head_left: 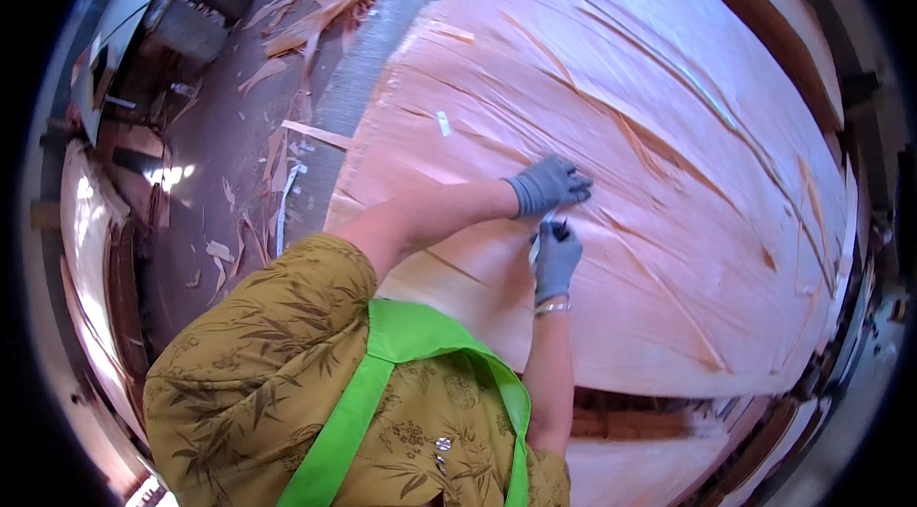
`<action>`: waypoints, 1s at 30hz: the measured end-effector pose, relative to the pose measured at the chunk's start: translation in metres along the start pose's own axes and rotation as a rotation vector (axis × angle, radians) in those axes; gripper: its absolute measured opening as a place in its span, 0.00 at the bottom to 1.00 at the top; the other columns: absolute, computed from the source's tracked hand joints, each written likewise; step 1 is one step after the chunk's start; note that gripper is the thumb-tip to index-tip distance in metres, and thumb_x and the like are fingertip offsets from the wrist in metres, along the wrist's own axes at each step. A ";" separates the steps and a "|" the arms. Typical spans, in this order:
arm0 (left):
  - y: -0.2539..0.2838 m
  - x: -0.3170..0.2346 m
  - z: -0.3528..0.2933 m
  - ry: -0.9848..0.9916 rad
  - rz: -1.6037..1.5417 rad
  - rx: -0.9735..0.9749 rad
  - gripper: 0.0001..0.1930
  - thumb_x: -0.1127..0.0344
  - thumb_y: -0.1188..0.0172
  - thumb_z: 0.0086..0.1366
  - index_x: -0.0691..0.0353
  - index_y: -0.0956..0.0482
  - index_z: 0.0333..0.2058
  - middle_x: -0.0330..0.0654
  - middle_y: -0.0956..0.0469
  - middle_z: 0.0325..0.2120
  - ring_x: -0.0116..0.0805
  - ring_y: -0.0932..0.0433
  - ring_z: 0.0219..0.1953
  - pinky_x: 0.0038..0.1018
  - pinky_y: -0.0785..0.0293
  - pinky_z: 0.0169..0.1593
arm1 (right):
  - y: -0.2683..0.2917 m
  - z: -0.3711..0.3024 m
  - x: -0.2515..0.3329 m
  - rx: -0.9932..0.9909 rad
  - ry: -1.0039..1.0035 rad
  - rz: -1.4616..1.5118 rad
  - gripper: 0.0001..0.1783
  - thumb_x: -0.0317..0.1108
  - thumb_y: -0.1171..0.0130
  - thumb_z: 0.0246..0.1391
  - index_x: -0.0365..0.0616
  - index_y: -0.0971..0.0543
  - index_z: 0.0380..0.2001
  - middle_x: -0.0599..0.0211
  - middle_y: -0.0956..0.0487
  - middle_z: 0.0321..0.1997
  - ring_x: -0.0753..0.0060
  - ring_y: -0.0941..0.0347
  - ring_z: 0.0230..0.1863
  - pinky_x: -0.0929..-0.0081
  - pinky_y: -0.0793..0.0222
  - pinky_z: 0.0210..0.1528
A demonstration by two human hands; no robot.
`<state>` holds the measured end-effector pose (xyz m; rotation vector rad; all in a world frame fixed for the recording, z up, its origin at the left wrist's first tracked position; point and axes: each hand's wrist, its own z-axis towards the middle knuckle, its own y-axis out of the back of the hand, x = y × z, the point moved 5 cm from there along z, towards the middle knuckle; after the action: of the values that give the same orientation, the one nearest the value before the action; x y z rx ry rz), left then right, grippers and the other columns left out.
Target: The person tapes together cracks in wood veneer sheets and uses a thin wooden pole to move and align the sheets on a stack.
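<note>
A large pale pinkish wood veneer sheet (458, 173) with splits and wrinkles spreads out in front of me. My left hand (549, 186), in a grey glove, presses down on it, fingers stretched out over the surface. Just nearer to me, my right hand (557, 259), also gloved, is closed round a slim tool (561, 229) with a dark part and a pale, thin tip. The tip points toward the left hand. Something white shows at the left side of the right palm, too covered to make out. A small white piece of tape (443, 123) lies on the sheet.
Torn veneer strips (330, 15) heap on the floor at the far left, with more scraps (224, 254) below. A long dark split (669, 68) crosses the sheet's far right. More stacked sheets (640, 464) show beyond its near edge. Grey blocks (191, 25) stand at the upper left.
</note>
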<state>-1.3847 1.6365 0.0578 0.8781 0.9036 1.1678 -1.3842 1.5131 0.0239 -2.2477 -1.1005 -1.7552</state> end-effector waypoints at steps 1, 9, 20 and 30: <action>-0.002 0.004 -0.002 0.005 0.002 0.010 0.17 0.61 0.49 0.54 0.47 0.27 0.44 0.37 0.30 0.50 0.40 0.28 0.43 0.34 0.30 0.39 | -0.005 -0.015 0.010 0.031 0.058 -0.030 0.06 0.31 0.45 0.52 0.39 0.25 0.25 0.68 0.26 0.19 0.80 0.32 0.19 0.79 0.37 0.23; 0.091 0.148 -0.106 0.720 0.066 -0.433 0.28 0.62 0.47 0.54 0.63 0.38 0.54 0.52 0.32 0.48 0.48 0.32 0.51 0.37 0.35 0.52 | 0.108 -0.132 -0.012 -0.063 -0.184 0.460 0.03 0.29 0.47 0.49 0.45 0.30 0.24 0.78 0.34 0.15 0.86 0.43 0.12 0.87 0.50 0.13; 0.117 0.256 -0.159 1.371 -0.063 0.093 0.34 0.46 0.44 0.53 0.66 0.34 0.51 0.56 0.29 0.46 0.51 0.29 0.47 0.36 0.35 0.51 | 0.272 -0.232 -0.089 -0.344 -0.181 0.231 0.08 0.30 0.42 0.49 0.46 0.32 0.24 0.79 0.38 0.16 0.86 0.46 0.15 0.85 0.51 0.15; 0.125 0.291 -0.171 1.090 -0.479 -0.109 0.26 0.40 0.48 0.55 0.59 0.33 0.15 0.30 0.41 0.15 0.25 0.44 0.20 0.29 0.46 0.23 | 0.148 -0.161 -0.131 -0.075 -0.398 0.724 0.16 0.36 0.49 0.56 0.33 0.26 0.40 0.79 0.38 0.14 0.88 0.47 0.12 0.86 0.53 0.14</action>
<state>-1.5423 1.9596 0.0712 -0.1656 1.7755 1.2175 -1.4409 1.2648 0.0163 -2.6269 -0.1671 -1.0983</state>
